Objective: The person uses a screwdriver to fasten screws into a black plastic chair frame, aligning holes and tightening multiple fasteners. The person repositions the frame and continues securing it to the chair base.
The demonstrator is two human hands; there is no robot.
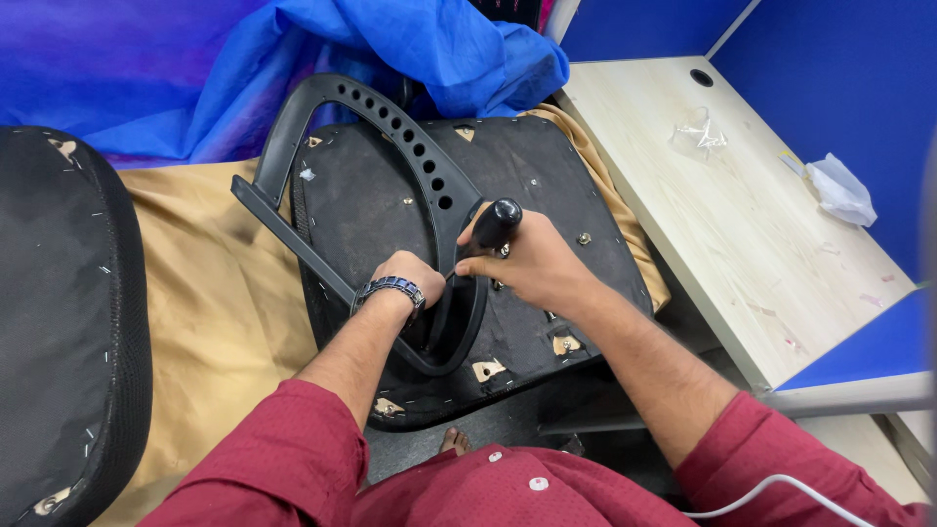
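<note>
Black fabric stapled over a wooden board covers the upturned chair seat [390, 185], which lies underside-up in the middle of the view on a tan cloth [210, 293]. Crumpled blue sheeting [420, 49] is bunched behind the seat, and a pale wood-grain desk [742, 234] with blue partition panels runs along the right side. At the left edge, a second black padded cushion [59, 312], also stapled round its rim, lies on the same tan cloth.

Across the seat's underside rests a curved black plastic armrest frame [361, 107] with a row of round holes along its arc; its lower loop sits near the seat's front edge, between the two hands.

The right hand [532, 263] is closed firmly around the rounded black handle of a screwdriver [496, 224], which stands tilted with its tip going down toward the frame's loop; the tip itself is hidden. The left hand [410, 273], with a dark metal watch band [390, 290] on its wrist, is curled down against the inner edge of the frame, fingers bent around or beside it; which of the two I cannot tell.

Small crumpled clear plastic wrappers [839, 190] lie on the desk, well apart from the hands.
</note>
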